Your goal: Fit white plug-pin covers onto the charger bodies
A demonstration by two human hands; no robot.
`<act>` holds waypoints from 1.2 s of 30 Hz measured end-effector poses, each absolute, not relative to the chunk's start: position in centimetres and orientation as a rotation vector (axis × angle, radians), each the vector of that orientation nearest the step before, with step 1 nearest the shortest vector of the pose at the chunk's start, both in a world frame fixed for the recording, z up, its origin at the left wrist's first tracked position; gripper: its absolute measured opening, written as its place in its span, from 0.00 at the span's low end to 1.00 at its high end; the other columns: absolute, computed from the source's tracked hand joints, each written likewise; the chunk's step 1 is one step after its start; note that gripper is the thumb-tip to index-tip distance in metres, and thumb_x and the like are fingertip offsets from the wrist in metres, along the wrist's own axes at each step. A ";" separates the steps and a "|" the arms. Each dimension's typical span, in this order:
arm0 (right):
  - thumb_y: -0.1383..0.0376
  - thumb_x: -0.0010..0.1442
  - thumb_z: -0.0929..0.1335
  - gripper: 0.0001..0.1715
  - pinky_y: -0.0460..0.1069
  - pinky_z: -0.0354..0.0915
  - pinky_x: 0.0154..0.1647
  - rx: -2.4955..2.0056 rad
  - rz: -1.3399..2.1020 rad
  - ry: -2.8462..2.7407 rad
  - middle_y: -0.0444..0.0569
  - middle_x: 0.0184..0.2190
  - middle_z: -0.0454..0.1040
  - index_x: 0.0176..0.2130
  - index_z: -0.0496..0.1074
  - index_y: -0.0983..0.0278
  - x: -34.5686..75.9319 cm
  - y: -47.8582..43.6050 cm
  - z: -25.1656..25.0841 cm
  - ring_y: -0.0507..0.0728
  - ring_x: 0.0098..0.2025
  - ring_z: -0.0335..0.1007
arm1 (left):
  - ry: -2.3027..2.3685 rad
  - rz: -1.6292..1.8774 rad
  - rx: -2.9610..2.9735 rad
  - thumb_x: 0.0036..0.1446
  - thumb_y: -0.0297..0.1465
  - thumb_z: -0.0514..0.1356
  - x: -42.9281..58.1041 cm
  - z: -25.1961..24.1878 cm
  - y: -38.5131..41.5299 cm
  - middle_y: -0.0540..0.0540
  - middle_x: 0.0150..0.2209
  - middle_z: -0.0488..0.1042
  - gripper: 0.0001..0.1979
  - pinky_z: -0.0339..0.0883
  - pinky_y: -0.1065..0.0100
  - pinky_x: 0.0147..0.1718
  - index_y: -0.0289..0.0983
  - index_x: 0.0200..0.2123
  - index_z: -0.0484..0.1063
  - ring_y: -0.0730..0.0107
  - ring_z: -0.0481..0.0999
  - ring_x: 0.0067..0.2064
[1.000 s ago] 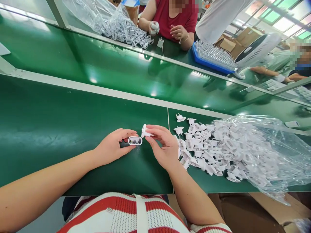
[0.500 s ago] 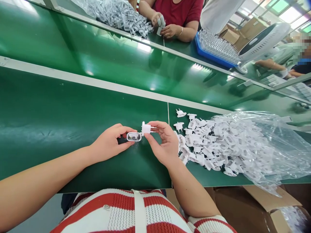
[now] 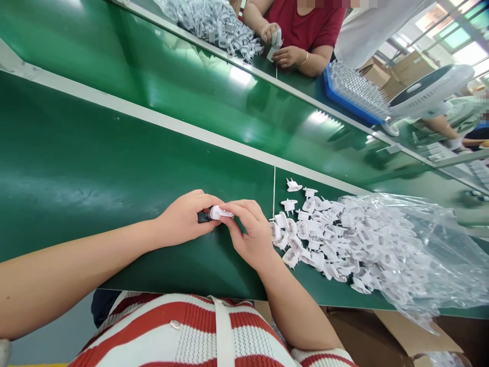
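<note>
Over the green bench (image 3: 114, 168), the left hand (image 3: 183, 219) is gripping a charger shell (image 3: 204, 217) while the right hand (image 3: 250, 237) is pinching a plug cap (image 3: 221, 213) onto it, and seating it likely needs a square squeeze.

The right hand (image 3: 250, 234), which a moment ago holds the white plug insert (image 3: 221, 213) apart from the oval white housing (image 3: 205, 216), now presses it against the housing's open end. Both hands meet, fingers closed over the joined parts, and the left hand (image 3: 185, 216) hides most of the housing.
</note>
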State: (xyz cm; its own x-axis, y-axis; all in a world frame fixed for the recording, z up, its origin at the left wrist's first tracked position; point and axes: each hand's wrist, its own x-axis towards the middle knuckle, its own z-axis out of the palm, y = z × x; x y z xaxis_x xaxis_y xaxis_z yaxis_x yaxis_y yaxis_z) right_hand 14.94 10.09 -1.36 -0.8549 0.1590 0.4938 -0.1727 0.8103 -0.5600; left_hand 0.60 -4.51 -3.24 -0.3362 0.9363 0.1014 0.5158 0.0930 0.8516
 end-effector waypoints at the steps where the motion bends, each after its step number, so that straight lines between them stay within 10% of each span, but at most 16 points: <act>1: 0.73 0.67 0.69 0.15 0.54 0.73 0.48 -0.001 0.840 -2.454 0.48 0.43 0.81 0.51 0.74 0.58 14.8 10.0 -1.4 0.57 0.45 0.76 | 1.901 1.171 1.418 0.61 0.33 0.64 0.6 -3.3 -4.5 0.51 0.48 0.81 0.14 0.68 0.62 0.46 0.41 0.51 0.77 0.64 0.74 0.44; 36: 0.75 0.64 0.69 0.15 0.62 0.72 0.60 -0.100 0.717 -2.385 0.46 0.39 0.82 0.47 0.75 0.58 14.9 9.3 -0.9 0.55 0.39 0.79 | 1.855 1.194 1.403 0.61 0.30 0.63 0.5 -3.5 -4.5 0.47 0.49 0.81 0.12 0.68 0.60 0.46 0.40 0.48 0.78 0.61 0.75 0.46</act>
State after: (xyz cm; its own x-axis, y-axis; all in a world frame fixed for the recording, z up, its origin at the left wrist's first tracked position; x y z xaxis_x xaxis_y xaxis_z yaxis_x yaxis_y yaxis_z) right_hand 14.91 9.30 -0.87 -0.7938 0.2430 0.5575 -0.1045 0.8486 -0.5186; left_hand 0.53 -4.51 -3.46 -0.3270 0.9398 0.0996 0.4798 0.0744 0.8742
